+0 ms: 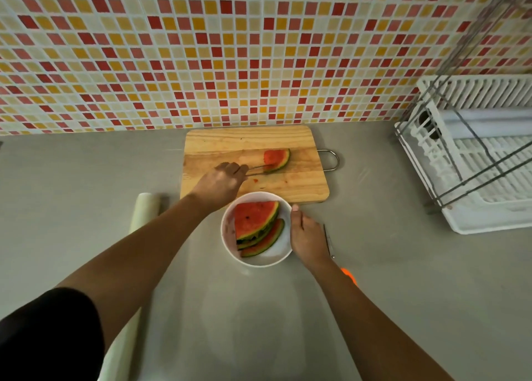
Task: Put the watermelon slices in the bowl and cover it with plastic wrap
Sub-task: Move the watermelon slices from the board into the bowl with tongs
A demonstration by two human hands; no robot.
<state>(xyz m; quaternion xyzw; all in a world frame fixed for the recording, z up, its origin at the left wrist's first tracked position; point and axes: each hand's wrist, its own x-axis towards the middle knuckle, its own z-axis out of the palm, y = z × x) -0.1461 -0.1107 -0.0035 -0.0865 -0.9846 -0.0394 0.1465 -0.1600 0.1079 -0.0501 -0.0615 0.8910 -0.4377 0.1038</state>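
A white bowl (280, 254) stands on the grey counter just in front of a wooden cutting board (253, 141). Inside the bowl lie several watermelon slices (253, 218), stacked with their rinds to the right. One more watermelon slice (276, 159) rests on the board. My left hand (221, 183) reaches over the board and grips metal tongs (257, 169), whose tips touch that slice. My right hand (308, 236) holds the bowl's right rim. A roll of plastic wrap (144, 210) lies left of the bowl, partly hidden under my left arm.
A knife with an orange handle (348, 275) lies right of the bowl, mostly hidden behind my right wrist. A white dish rack in a wire frame (475, 156) fills the right side. A mosaic-tiled wall (201, 49) rises behind the board.
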